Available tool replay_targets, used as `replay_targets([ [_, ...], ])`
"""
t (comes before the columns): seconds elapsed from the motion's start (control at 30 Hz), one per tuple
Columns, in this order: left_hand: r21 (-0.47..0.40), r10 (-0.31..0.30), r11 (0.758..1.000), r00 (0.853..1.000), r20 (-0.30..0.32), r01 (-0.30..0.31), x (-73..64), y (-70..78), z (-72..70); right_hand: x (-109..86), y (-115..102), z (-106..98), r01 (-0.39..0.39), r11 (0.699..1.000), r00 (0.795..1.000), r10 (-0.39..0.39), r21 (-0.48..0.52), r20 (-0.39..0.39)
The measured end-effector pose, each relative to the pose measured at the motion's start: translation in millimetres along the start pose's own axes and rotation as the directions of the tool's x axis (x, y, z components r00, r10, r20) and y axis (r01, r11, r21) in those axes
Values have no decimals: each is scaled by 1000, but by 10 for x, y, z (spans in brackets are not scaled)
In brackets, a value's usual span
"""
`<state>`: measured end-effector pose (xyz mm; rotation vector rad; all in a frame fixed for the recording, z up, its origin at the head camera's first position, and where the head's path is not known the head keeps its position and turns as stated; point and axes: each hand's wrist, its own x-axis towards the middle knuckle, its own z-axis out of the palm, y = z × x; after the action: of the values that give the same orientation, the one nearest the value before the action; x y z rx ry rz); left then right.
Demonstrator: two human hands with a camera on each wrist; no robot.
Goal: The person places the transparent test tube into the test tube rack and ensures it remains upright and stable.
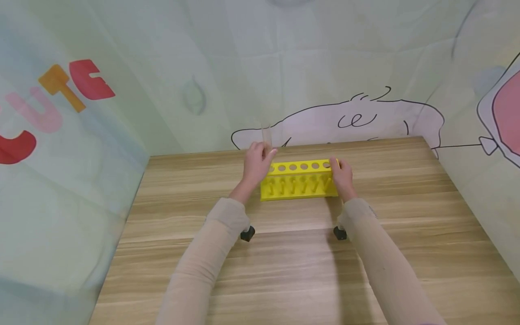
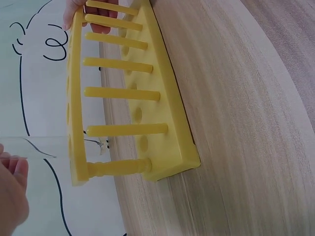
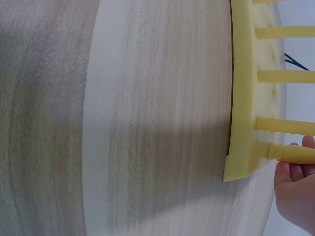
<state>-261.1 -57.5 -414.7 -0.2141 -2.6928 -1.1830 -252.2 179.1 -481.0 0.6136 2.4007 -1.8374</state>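
A yellow test tube rack stands on the wooden table, with a row of round holes along its top and pegs below. My left hand pinches a clear test tube at the rack's left end. In the left wrist view the tube runs through the top bar's end hole, its rounded tip showing beneath the bar, short of the base. At the opposite end, my right hand grips the rack, with fingers around the end post in the right wrist view.
The wood-grain table spreads out in front of the rack and to both sides. Behind it hangs a pale printed cloth with line drawings, close to the table's back edge. Black wrist devices sit under both sleeves.
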Motion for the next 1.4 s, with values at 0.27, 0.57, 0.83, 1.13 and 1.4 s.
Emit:
replay_targets([
  [0.27, 12, -8, 1000, 1000, 15, 8, -18, -15, 5, 12, 15, 8, 3, 1000, 1000, -3, 5, -15],
  [0.57, 33, -26, 999, 999, 26, 25, -17, -46, 28, 15, 18, 12, 12, 1000, 999, -12, 11, -29],
  [0.83, 24, -28, 999, 999, 26, 27, -26, -45, 28, 22, 22, 11, 21, 1000, 999, -20, 18, -32],
  [1.13, 23, -36, 999, 999, 33, 35, -26, -55, 39, 7, 16, 6, 25, 1000, 1000, -25, 4, -19],
  [1.4, 29, -45, 999, 998, 36, 44, -25, -66, 52, -1, 3, 6, 20, 1000, 1000, -20, 2, -21],
])
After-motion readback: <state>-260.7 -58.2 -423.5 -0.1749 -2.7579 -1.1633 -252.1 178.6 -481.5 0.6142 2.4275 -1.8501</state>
